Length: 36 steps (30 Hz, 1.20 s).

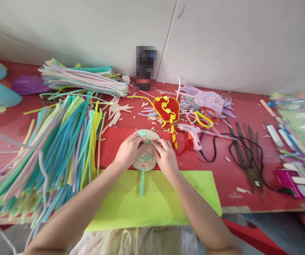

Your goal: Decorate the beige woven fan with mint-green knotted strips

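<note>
A round pipe-cleaner fan (145, 161) lies in front of me, pale pink inside a mint-green rim, with a green flower low on its face and a straight green handle (142, 184) pointing toward me. My left hand (129, 148) is closed at the fan's upper left, its fingertips pinching a mint-green pipe cleaner (144, 135). From the other side my right hand (166, 156) pinches at the same green piece, over the fan's upper right. The fingertips hide exactly how the piece is gripped. Beyond the hands lies a red pipe-cleaner fan (165, 109) with yellow trim and a twisted handle.
Bundles of coloured pipe cleaners (62, 141) crowd the left. At right rest a pink glue gun (191, 134) with a black cord, scissors (207, 117) and a lilac pipe-cleaner piece (211, 101). A lime-green sheet (152, 209) covers the front edge; plastic bottles (301, 109) lie far right.
</note>
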Each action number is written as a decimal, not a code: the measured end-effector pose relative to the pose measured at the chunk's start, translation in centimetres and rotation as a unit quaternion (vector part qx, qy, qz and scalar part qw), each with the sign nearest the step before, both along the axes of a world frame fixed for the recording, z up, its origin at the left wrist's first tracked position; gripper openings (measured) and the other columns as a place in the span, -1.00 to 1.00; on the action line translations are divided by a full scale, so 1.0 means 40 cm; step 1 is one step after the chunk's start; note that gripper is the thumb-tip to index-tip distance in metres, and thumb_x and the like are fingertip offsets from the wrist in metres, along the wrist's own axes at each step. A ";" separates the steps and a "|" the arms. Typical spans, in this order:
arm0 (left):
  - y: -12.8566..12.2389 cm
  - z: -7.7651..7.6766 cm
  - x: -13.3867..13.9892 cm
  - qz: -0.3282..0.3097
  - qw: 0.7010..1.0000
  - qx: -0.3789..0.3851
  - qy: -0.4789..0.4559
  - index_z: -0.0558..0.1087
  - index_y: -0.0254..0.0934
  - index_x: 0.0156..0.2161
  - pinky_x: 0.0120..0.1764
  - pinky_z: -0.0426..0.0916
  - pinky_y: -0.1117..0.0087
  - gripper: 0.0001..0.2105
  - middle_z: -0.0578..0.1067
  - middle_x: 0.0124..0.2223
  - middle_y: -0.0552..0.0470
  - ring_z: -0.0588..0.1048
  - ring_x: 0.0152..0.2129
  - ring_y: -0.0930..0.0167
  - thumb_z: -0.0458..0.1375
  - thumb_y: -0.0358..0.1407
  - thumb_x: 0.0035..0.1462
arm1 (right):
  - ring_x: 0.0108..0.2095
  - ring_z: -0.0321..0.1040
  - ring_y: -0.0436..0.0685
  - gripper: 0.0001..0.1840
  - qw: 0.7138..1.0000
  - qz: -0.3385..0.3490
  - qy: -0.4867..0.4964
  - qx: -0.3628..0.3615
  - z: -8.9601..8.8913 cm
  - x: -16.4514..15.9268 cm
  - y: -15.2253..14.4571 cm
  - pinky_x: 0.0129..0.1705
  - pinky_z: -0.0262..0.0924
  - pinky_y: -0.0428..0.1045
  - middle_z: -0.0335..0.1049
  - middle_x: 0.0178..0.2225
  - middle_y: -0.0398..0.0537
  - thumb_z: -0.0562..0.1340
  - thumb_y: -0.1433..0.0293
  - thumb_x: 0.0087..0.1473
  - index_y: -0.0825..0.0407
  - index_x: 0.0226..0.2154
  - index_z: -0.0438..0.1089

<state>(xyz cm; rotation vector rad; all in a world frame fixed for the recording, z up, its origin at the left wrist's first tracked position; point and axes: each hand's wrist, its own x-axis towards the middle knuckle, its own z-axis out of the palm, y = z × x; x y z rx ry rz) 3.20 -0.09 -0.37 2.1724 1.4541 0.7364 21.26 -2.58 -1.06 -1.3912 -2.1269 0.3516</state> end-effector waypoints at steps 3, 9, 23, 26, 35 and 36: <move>0.000 0.000 -0.005 0.001 1.000 -0.011 -0.017 0.42 -0.27 -0.30 -0.28 0.32 0.43 -0.95 0.43 -0.27 0.03 0.43 -0.34 0.43 0.11 -0.39 0.14 | -0.06 0.24 0.19 -0.56 1.000 -0.001 0.003 -0.001 -0.002 -0.003 0.001 0.01 0.28 0.15 0.33 -0.06 0.02 0.06 0.45 0.20 -0.10 0.11 0.27; 0.000 0.002 -0.009 0.005 1.000 -0.017 -0.007 0.43 -0.26 -0.31 -0.32 0.31 0.46 -0.95 0.45 -0.28 0.05 0.44 -0.36 0.45 0.12 -0.37 0.14 | -0.05 0.23 0.18 -0.55 1.000 -0.004 -0.008 -0.006 -0.005 -0.004 0.000 0.02 0.27 0.14 0.34 -0.06 0.01 0.05 0.48 0.20 -0.10 0.12 0.27; 0.004 0.015 -0.028 0.000 1.000 -0.016 0.014 0.46 -0.25 -0.30 -0.33 0.32 0.45 -0.92 0.48 -0.25 0.03 0.47 -0.37 0.43 0.11 -0.36 0.14 | -0.03 0.22 0.19 -0.52 1.000 -0.006 -0.006 -0.007 -0.009 -0.005 -0.001 0.04 0.26 0.16 0.32 -0.03 0.00 0.05 0.50 0.18 -0.14 0.13 0.24; 0.005 0.021 -0.033 0.006 1.000 -0.027 0.004 0.47 -0.25 -0.31 -0.31 0.33 0.45 -0.93 0.49 -0.26 0.04 0.48 -0.37 0.43 0.13 -0.37 0.12 | -0.02 0.22 0.18 -0.54 1.000 -0.002 0.002 -0.007 -0.008 -0.004 0.000 0.04 0.26 0.16 0.32 -0.03 0.00 0.05 0.49 0.19 -0.13 0.12 0.26; 0.006 0.006 -0.012 0.011 1.000 0.000 0.006 0.49 -0.20 -0.26 -0.31 0.31 0.47 -0.89 0.50 -0.23 0.05 0.48 -0.34 0.44 0.11 -0.28 0.17 | -0.05 0.25 0.16 -0.61 0.999 -0.018 0.041 -0.012 -0.012 -0.002 0.005 0.04 0.25 0.13 0.35 -0.08 -0.01 0.07 0.43 0.21 -0.11 0.07 0.32; 0.006 0.004 -0.009 0.010 1.000 0.006 0.014 0.49 -0.20 -0.26 -0.32 0.31 0.47 -0.88 0.50 -0.24 0.05 0.47 -0.34 0.43 0.11 -0.28 0.17 | -0.05 0.26 0.15 -0.61 0.999 -0.021 0.044 -0.012 -0.012 -0.002 0.004 0.04 0.25 0.12 0.35 -0.08 -0.01 0.07 0.42 0.21 -0.10 0.07 0.31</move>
